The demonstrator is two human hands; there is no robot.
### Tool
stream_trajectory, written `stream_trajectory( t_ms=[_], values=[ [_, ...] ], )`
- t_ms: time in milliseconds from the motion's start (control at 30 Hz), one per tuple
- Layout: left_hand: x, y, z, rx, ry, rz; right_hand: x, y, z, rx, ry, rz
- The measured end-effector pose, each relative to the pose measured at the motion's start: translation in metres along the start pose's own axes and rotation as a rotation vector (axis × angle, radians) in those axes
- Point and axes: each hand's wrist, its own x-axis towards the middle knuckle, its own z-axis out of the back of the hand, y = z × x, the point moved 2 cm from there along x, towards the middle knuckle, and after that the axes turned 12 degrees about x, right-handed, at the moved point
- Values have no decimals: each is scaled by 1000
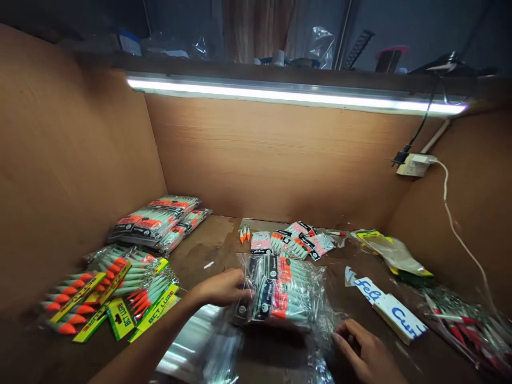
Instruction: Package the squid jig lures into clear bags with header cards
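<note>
A clear plastic bag holds cards of pale green fishing lures with orange tips and lies in front of me. My left hand grips its left edge, with the thumb on top and the other fingers partly hidden. At the lower right, my right hand has curled fingers pinching the loose plastic at the bag's right side. Just behind the bag lies a loose pile of small lure packets. Below my left forearm, a shiny clear plastic sheet rests on the table.
Filled lure bags are stacked at the back left. Lures on yellow cards lie before them. Three loose lures stand near the back wall. To the right are a lettered white block, yellow-edged packaging and red-and-silver lures.
</note>
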Motion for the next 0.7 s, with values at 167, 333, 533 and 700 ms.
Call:
stream_trajectory(
  t_ms=[167,333,533,700],
  values=[
    [10,19,-24,-35,35,18,1,-3,-3,158,81,-58],
    [13,23,-14,16,-106,54,4,-1,5,369,-10,-80],
    [5,16,-11,76,-171,101,2,-3,-3,435,-11,-170],
    [5,-4,-20,-209,-33,220,-3,-7,-8,513,15,-221]
  ],
)
